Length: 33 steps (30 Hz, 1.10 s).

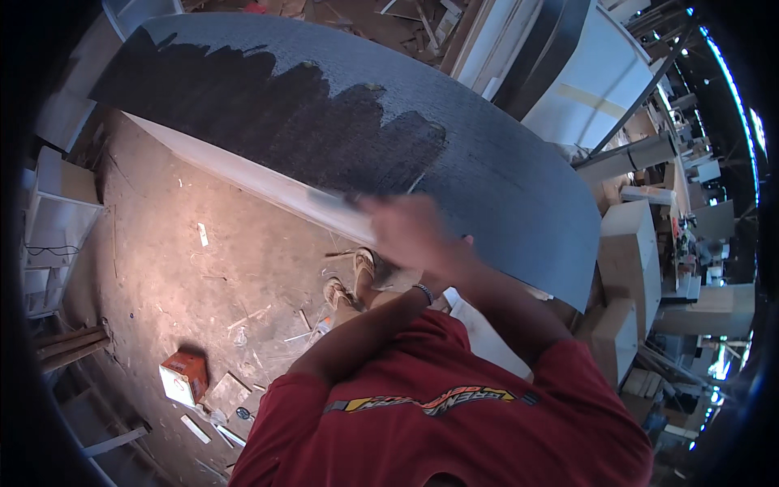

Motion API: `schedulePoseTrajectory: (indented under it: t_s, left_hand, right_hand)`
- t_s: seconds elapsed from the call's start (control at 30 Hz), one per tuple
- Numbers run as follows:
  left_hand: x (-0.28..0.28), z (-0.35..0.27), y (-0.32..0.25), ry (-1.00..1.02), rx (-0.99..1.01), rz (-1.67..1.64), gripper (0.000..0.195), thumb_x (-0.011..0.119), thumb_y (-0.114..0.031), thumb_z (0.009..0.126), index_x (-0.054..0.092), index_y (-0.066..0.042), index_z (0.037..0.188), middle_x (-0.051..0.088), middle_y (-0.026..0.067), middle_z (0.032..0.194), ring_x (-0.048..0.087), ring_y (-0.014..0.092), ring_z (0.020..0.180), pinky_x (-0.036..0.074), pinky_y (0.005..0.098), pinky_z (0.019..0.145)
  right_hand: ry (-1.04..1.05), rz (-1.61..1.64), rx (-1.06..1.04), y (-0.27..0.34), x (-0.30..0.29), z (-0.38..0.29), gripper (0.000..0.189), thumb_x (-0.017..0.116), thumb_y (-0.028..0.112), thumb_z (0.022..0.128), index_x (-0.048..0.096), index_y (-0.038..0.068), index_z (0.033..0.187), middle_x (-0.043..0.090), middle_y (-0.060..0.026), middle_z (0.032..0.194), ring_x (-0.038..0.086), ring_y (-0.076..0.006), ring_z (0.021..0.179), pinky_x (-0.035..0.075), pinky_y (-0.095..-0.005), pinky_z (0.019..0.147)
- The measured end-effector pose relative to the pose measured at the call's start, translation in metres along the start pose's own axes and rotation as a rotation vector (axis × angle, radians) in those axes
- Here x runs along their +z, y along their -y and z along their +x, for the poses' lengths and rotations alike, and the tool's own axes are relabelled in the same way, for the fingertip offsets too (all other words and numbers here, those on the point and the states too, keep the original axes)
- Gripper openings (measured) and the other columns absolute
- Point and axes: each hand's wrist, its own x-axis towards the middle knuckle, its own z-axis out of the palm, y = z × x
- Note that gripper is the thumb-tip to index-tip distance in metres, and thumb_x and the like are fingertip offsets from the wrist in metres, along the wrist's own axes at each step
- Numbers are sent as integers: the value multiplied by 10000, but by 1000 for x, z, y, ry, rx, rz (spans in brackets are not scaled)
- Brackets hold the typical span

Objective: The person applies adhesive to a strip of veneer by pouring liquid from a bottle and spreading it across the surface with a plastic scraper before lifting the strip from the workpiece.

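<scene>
A large grey sheet (517,182), perhaps laminate, lies before me on a pale board (243,179) that shows along its near edge. A darker, wet-looking coating (255,115) with a ragged, scalloped border covers much of its left part. My right hand (405,228), blurred by motion, is closed around a small flat tool (353,199) at the coating's near edge; the blur hides its exact kind. My left hand (439,281), below a bracelet-wearing wrist, passes under my right forearm near the sheet's edge. Most of its fingers are hidden, and I cannot tell whether it holds anything.
Offcuts and scraps litter the concrete floor (164,243) around my sandalled feet (350,283). An orange-and-white box (184,377) stands at lower left. White cabinet parts (61,213) are at the left; panels (584,91) and box-shaped carcasses (630,262) crowd the right.
</scene>
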Motion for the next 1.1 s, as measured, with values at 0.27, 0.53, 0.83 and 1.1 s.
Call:
schedulePoseTrajectory:
  t_s: [0.27, 0.53, 0.83, 1.1]
  left_hand:
    - [7, -15, -7, 48, -124, -406, 604, 460, -515, 1013, 615, 69, 1019, 718, 150, 836, 708, 227, 673, 577, 314, 610]
    - [23, -14, 23, 396, -23, -259, 570, 459, -503, 1023, 601, 29, 1172, 699, 167, 1082, 700, 230, 881, 573, 344, 764]
    - [50, -12, 26, 212, 58, -418, 479, 459, -379, 1050, 556, 61, 1213, 682, 206, 1118, 681, 251, 1004, 564, 366, 830]
    - [-21, -48, -10, -46, -68, -476, 485, 508, -407, 1028, 621, 64, 1037, 723, 144, 954, 722, 220, 833, 594, 310, 685]
  right_hand:
    - [-300, -154, 236, -148, -36, 25, 445, 558, 70, 876, 589, 178, 1307, 701, -163, 946, 690, -338, 847, 548, -464, 741]
    - [-46, -77, 13, -93, 24, -12, 455, 564, 88, 854, 609, 205, 1291, 667, -136, 1080, 687, -330, 906, 558, -448, 762]
    - [-77, 15, 60, -28, -15, -66, 489, 563, 76, 849, 582, 170, 1328, 694, -136, 1052, 689, -339, 928, 550, -454, 778]
    - [-363, -91, 151, -149, -6, 13, 403, 550, 73, 884, 599, 154, 1276, 686, -146, 1048, 671, -339, 953, 539, -450, 791]
